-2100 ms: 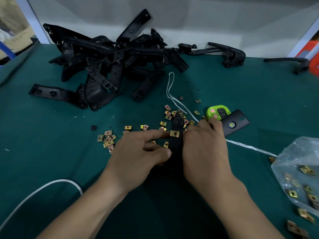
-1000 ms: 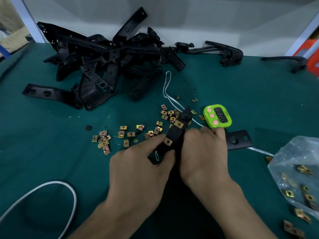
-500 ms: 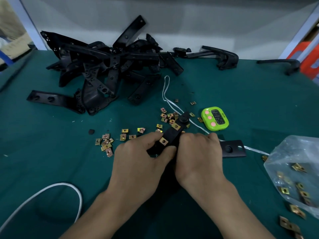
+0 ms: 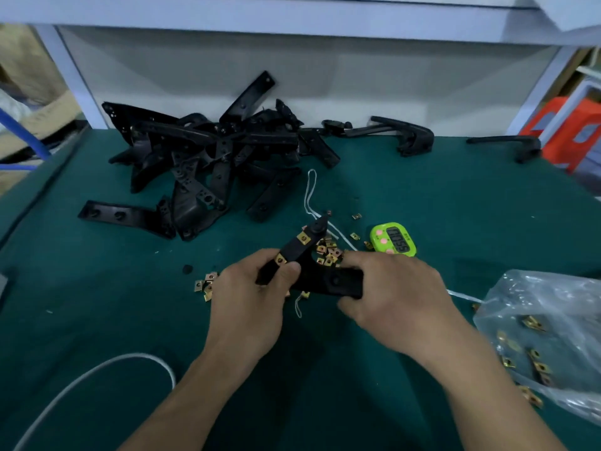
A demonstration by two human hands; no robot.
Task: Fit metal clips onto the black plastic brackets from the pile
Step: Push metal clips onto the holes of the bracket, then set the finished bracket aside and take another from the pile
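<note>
The black plastic angled bracket (image 4: 325, 281) sits between your two hands, held over the green table cover (image 4: 455, 206) straight in front of you. Your left hand (image 4: 250, 301) grips its longer arm, with thumb and fingers curled round it. Your right hand (image 4: 393, 294) clamps the shorter, flat arm between thumb and fingers.

The bracket is matt black and bent at an elbow. It has a round knob near the far tip and a round hole in the short arm. Two square brass-coloured metal clips (image 4: 303, 237) sit on the long arm, and the nearer one is just beside your left thumb.

To your right lies a clear plastic bag (image 4: 553, 307) holding more clips. Loose clips (image 4: 328, 252) are scattered just beyond your hands, near a lime-green digital timer (image 4: 393, 239). Farther back, the tangled pile of black plastic brackets (image 4: 211, 157) rests by the wall.
</note>
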